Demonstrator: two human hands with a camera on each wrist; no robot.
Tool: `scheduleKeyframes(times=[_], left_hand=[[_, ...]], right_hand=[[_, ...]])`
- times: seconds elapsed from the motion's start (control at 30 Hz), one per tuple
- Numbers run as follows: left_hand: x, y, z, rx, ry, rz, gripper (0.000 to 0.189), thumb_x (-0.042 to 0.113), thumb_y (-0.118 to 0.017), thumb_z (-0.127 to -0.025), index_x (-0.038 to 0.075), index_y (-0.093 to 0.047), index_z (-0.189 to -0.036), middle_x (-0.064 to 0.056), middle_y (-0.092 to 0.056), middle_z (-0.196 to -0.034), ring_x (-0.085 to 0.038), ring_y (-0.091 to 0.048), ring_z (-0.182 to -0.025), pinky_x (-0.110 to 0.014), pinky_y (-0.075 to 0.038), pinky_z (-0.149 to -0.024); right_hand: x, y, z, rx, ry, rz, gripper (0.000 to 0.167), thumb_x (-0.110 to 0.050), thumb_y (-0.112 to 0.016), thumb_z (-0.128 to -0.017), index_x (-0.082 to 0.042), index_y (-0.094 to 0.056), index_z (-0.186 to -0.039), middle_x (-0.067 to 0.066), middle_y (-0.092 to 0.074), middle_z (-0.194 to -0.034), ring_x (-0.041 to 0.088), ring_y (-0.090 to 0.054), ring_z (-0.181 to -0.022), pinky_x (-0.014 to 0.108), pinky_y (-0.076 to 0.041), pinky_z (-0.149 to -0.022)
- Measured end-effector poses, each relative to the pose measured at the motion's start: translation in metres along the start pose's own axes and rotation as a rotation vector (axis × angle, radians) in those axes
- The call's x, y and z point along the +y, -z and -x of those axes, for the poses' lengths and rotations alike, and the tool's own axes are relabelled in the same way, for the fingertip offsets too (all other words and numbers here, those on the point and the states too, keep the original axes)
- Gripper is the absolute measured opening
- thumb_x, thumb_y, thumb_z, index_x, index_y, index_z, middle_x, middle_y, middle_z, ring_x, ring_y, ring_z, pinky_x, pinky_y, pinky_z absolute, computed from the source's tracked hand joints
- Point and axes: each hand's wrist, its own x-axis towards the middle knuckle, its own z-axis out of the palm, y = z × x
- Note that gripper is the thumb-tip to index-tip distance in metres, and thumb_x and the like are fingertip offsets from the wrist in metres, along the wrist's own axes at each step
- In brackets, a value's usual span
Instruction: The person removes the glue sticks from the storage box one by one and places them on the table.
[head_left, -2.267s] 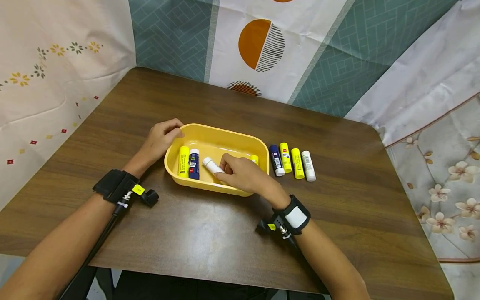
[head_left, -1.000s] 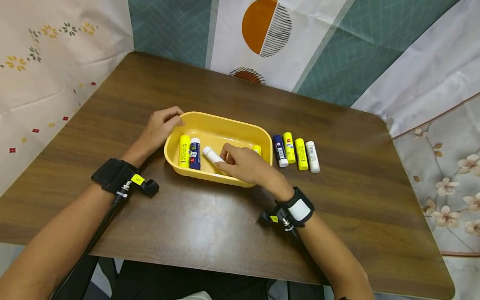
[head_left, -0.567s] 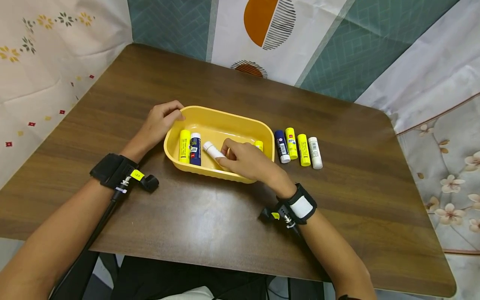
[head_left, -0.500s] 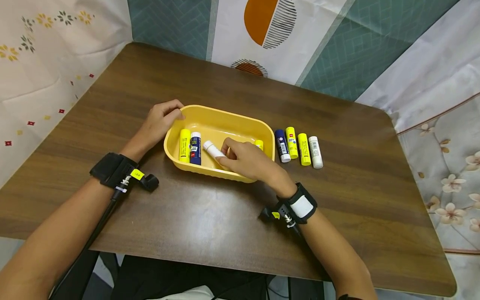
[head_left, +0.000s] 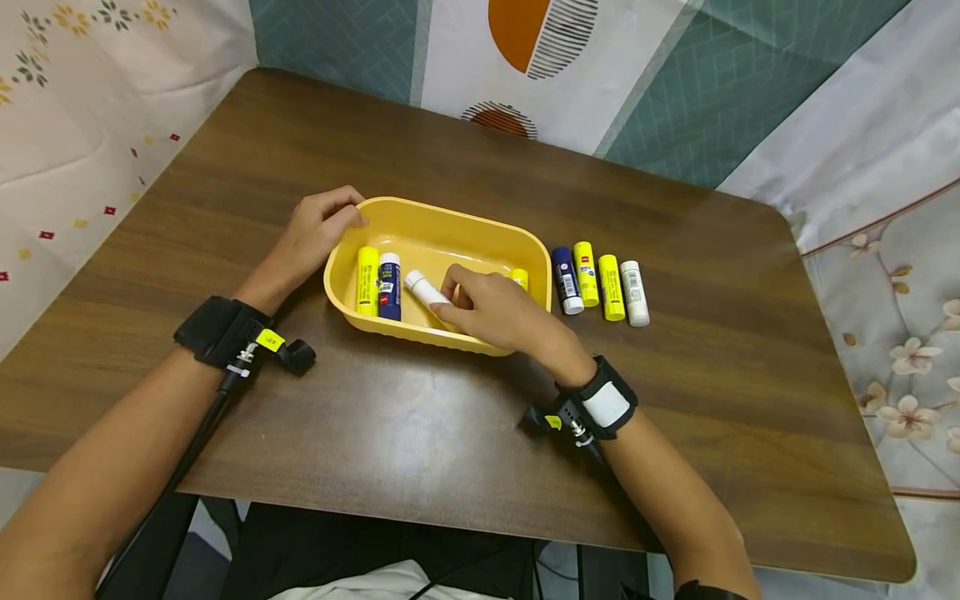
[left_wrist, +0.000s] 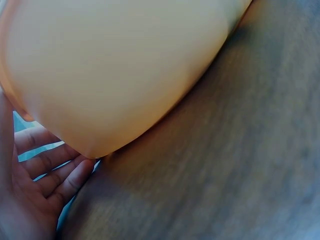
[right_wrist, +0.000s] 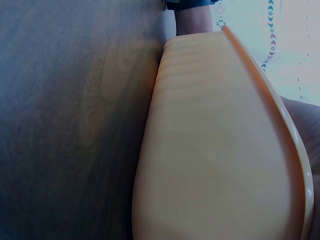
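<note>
A yellow plastic tray (head_left: pixel 442 218) stands on the wooden table. My left hand (head_left: pixel 313 229) holds its left end, thumb over the rim and fingers along the outside wall; the left wrist view shows these fingers (left_wrist: pixel 42 162) below the tray. Inside the tray my right hand (head_left: pixel 491 308) pinches a tilted white glue stick (head_left: pixel 426 287), whose lower end is hidden by the hand. Left of it lie a yellow glue stick (head_left: pixel 367 281) and a blue one with a white cap (head_left: pixel 389 287). Another yellow stick (head_left: pixel 519 277) is mostly hidden behind my right hand.
Right of the tray several glue sticks lie in a row: a blue one (head_left: pixel 567 280), two yellow ones, and a white one (head_left: pixel 634 293). The wooden table (head_left: pixel 720 358) is bordered by hanging cloths (head_left: pixel 337 50). Both wrists carry strapped cameras with cables.
The head view has tilted down, so table and tray appear higher in the frame. Both hands keep their places on the tray and the white glue stick, with hardly any visible movement.
</note>
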Motion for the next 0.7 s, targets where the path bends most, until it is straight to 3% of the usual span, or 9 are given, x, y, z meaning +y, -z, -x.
scheduleKeyframes(times=[0.7], left_hand=[[-0.0025, -0.0001, -0.0028, -0.009, 0.005, 0.015, 0.029, 0.023, -0.048, -0.101, 0.003, -0.067, -0.111, -0.009, -0.061, -0.106, -0.024, -0.056, -0.089, -0.022, -0.047, -0.074]], right_hand=[[0.0024, 0.0008, -0.0027, -0.003, -0.002, 0.008, 0.027, -0.039, -0.062, -0.099, -0.015, -0.058, -0.11, 0.002, -0.058, -0.076, 0.019, -0.052, -0.063, 0.029, -0.038, -0.057]])
